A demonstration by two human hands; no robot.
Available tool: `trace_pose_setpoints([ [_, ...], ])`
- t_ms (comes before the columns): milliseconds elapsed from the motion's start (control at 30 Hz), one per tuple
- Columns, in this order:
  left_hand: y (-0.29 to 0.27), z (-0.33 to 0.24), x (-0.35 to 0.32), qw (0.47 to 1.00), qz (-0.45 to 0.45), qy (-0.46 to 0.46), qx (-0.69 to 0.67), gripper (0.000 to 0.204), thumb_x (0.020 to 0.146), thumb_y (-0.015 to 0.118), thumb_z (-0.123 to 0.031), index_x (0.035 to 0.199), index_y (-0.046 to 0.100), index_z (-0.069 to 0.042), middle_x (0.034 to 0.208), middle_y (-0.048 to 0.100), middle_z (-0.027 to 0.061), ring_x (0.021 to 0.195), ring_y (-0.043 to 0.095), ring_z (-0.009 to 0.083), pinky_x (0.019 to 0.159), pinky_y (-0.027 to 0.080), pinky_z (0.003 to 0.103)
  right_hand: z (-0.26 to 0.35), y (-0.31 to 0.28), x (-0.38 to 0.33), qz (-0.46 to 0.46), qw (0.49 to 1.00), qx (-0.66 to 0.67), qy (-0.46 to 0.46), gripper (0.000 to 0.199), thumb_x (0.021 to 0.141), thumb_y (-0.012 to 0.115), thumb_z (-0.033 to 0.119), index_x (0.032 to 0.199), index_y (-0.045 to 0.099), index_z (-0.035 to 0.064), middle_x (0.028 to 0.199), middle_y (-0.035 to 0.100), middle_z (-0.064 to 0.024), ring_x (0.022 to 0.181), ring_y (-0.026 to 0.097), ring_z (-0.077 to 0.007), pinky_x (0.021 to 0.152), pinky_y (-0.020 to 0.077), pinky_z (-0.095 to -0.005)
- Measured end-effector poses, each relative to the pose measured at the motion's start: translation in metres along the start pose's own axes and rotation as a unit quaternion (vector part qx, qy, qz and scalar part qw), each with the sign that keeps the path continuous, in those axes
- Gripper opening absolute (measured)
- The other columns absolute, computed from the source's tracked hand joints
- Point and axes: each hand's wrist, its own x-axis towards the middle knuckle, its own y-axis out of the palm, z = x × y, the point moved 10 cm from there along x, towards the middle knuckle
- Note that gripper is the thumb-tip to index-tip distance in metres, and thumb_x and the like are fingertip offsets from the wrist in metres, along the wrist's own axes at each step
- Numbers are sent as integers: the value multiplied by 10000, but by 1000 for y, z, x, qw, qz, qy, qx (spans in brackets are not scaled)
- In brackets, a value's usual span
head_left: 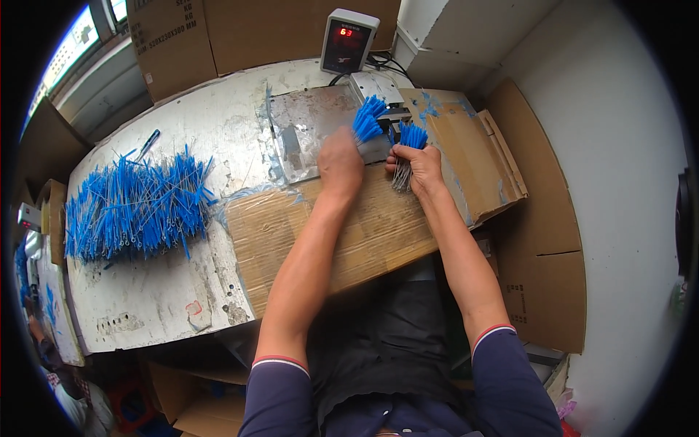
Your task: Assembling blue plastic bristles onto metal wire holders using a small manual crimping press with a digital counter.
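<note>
Right bundle (409,149): blue-tipped wire pieces, fanned upward beside the small machine (378,91).
Right hand (419,169): fist clamped round that bundle's grey stems.
Left bundle (368,120): blue tips poke out past the fingers, over the metal plate (309,135).
Left hand (341,162): knuckles up, closed on its bundle, just beside the right.
Pile (135,207): loose blue pieces, well apart at table left.
Counter (348,40): red digits lit, behind the machine.

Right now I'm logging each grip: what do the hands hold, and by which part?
Each holds a bundle of small blue-bristled wire brushes. The left hand grips its bundle below the bristles; the right hand grips its bundle around the wire stems.
</note>
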Motion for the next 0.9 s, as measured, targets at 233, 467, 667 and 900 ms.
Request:
trace_pose_setpoints([
  [233,0,7,2,999,-17,-23,-20,105,851,621,-29,928,552,-42,825,644,188,814,641,397,707,493,515,10,3,9,-58,992,-112,-30,75,757,678,-79,800,622,-54,692,659,-144,517,668,-222,429,583,-351],
  [467,-1,10,4,998,-25,-47,-28,142,839,660,-45,944,563,-43,825,643,184,805,639,403,707,488,523,19,5,14,-112,983,-123,-74,94,740,663,-102,774,593,-50,666,657,-157,493,667,-239,418,569,-356],
  [667,-8,7,4,999,-37,-33,-7,88,914,541,-75,966,604,-42,842,642,174,855,627,378,743,472,495,21,11,11,-113,979,-164,-37,195,756,691,-98,837,520,-55,684,653,-168,489,659,-239,419,577,-370],
  [900,-12,6,4,997,-69,-12,-29,111,840,636,-28,935,581,-39,862,649,182,857,618,401,773,461,500,18,8,11,-124,982,-137,-40,144,751,674,-105,797,545,-61,684,661,-181,508,676,-253,426,582,-373],
])
